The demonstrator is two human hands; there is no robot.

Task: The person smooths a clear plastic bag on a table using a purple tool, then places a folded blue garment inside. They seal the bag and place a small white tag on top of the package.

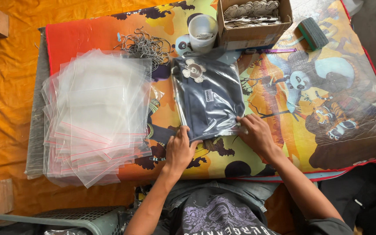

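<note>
A clear plastic bag (209, 99) holding a folded dark garment with a flower-shaped tag lies in the middle of the colourful cartoon-printed table cover (283, 143). My left hand (180, 149) presses on the bag's near left corner, fingers resting on its edge. My right hand (256, 133) pinches the bag's near right corner against the table.
A fanned pile of empty clear zip bags (98, 113) covers the left side. Behind the bag are a heap of metal hooks (146, 45), a white cup (202, 31), a cardboard box of tags (253, 19), a purple pen (275, 51) and a green-backed eraser block (313, 33).
</note>
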